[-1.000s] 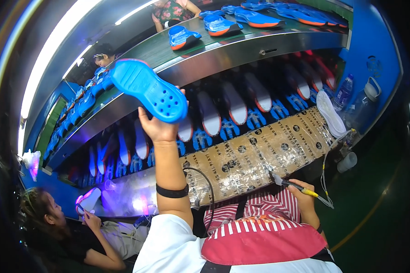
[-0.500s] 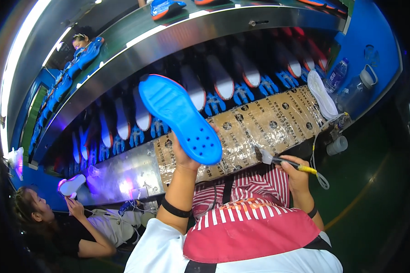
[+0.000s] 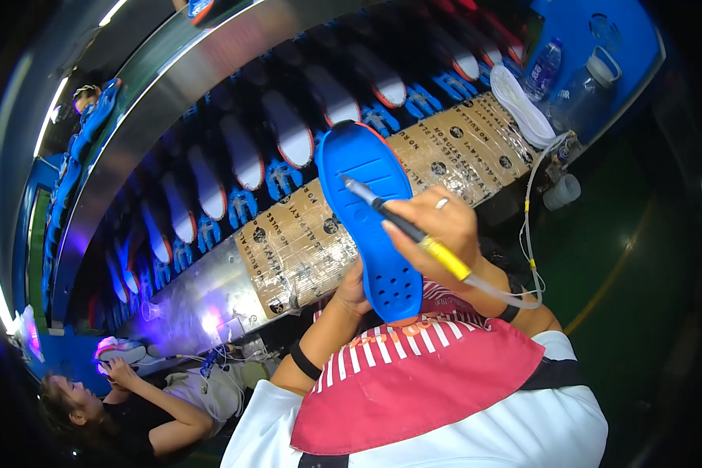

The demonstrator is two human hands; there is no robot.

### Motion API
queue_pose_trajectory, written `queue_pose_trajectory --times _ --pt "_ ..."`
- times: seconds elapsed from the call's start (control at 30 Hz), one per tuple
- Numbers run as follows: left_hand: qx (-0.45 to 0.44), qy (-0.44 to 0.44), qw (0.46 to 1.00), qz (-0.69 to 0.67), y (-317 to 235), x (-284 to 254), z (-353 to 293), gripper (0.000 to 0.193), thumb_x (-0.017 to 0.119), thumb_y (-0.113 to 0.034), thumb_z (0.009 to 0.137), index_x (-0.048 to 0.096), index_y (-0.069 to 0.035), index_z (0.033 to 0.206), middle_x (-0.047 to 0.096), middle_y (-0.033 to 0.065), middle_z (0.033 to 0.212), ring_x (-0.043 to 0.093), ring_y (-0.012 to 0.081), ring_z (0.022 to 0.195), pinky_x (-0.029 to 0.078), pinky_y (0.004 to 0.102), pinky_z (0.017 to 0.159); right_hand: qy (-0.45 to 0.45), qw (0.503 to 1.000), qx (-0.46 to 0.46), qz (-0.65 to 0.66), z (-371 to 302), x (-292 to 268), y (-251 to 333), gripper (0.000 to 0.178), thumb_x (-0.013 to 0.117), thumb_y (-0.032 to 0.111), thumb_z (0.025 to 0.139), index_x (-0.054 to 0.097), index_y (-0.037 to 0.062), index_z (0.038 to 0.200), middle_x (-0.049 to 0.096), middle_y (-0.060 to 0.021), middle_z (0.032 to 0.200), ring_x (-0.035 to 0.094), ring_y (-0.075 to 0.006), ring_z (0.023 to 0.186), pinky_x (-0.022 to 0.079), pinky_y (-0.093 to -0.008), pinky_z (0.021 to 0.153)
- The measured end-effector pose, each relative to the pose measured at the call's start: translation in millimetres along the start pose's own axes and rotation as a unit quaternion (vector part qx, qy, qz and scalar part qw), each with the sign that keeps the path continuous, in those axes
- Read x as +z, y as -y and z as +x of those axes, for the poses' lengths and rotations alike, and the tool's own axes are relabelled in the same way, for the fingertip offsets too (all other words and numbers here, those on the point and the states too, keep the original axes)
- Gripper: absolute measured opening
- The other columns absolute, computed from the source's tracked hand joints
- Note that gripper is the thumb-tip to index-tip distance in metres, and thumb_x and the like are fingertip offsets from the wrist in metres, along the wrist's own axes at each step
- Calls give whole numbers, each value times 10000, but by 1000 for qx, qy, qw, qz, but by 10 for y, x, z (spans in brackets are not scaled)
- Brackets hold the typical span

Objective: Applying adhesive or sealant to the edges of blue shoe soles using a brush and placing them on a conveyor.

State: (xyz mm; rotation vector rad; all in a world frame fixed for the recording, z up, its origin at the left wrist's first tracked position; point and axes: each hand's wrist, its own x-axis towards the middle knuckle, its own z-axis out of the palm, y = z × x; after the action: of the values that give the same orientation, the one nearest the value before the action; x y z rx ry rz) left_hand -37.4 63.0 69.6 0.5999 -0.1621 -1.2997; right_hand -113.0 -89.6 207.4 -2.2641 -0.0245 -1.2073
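My left hand (image 3: 353, 292) grips a blue shoe sole (image 3: 378, 257) with an orange edge from its left side. The sole stands tilted up before my apron, its ribbed hollow side facing me and a group of small holes at its near end. In my right hand (image 3: 444, 222), which wears a ring, is a brush (image 3: 444, 259) with a black and yellow handle and a clear hose behind it. The brush's tip lies over the upper part of the sole; whether it touches cannot be made out.
Cardboard-covered ledge (image 3: 296, 249) runs behind the sole. Shoe uppers (image 3: 246, 160) and blue soles (image 3: 282, 178) line the rack beyond. A white shoe piece (image 3: 520, 105), a bottle (image 3: 585, 82) and the hose (image 3: 528, 234) are at right. A co-worker (image 3: 144, 409) handles a shoe at left.
The sole has come nearer and turned from its outer side to its hollow side. My right hand has brought the brush up and left over it. The view has shifted.
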Motion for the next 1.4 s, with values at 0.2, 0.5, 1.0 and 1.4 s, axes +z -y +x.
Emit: queue_pose_trajectory --times 0.2,0.5,1.0,1.4 --pt "20 35 998 -54 10 -161 54 676 645 -453 790 420 -59 1291 533 131 1234 549 265 1103 437 425 959 77 986 -16 146 -123 -16 3 249 729 17 630 650 7 866 611 -93 701 578 -222 597 442 -306 539" --pt "83 40 994 -61 -45 3 130 682 667 -405 769 397 -82 1305 507 140 1256 536 274 1113 412 443 984 80 983 -47 158 -266 74 10 253 727 23 625 647 -13 863 618 -95 703 575 -218 580 439 -291 507" --pt "128 33 989 -63 -213 -26 194 934 692 -618 621 375 -47 1289 497 278 1185 544 437 1034 484 549 855 100 972 95 188 -479 140 8 237 728 90 670 655 31 887 609 -100 707 594 -267 640 467 -341 612" --pt "110 112 976 -149 -565 -202 146 925 571 -678 711 351 -27 1330 465 298 1219 501 474 1078 475 564 841 222 926 114 284 -513 162 -50 273 745 79 693 676 24 951 645 -108 746 595 -216 642 458 -303 597"
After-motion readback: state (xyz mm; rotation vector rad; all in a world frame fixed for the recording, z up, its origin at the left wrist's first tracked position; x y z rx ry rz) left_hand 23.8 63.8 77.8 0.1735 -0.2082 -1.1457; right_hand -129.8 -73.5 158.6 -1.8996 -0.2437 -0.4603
